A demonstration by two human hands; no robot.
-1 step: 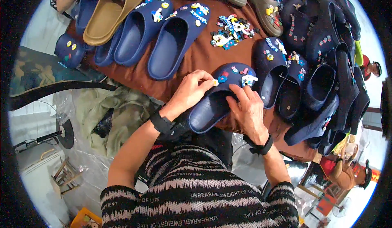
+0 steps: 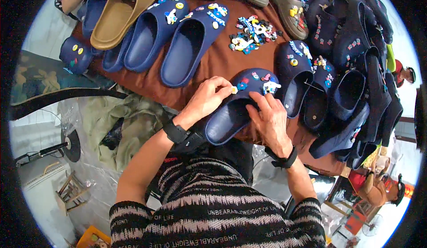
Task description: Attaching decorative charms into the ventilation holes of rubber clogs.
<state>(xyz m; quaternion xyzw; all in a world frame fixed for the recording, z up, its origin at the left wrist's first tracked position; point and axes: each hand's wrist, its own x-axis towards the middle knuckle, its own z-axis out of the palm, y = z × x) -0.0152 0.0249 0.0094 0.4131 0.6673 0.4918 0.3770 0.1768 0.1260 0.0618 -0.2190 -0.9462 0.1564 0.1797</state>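
A dark blue clog [image 2: 227, 122] lies in front of me at the table's near edge, its toe pointing away. Blue, pink and white charms [image 2: 270, 84] decorate its toe part. Between its thumb and fingertips, my left hand [image 2: 209, 98] pinches a small yellow-and-white charm [image 2: 234, 90] against the left side of the upper. My right hand [image 2: 270, 122] grips the rim of the foot opening on the right, fingertips beside the white figure charm and thumb toward the inside. A pile of loose charms [image 2: 253, 34] sits just beyond the clog.
Brown cloth [image 2: 213, 72] covers the table. Decorated blue clogs [image 2: 183, 54] and an olive-brown clog [image 2: 116, 14] stand at the left; dark clogs [image 2: 349, 90] crowd the right. Green-grey fabric [image 2: 133, 128] hangs at the near left. Other people [image 2: 378, 188] are at the far right.
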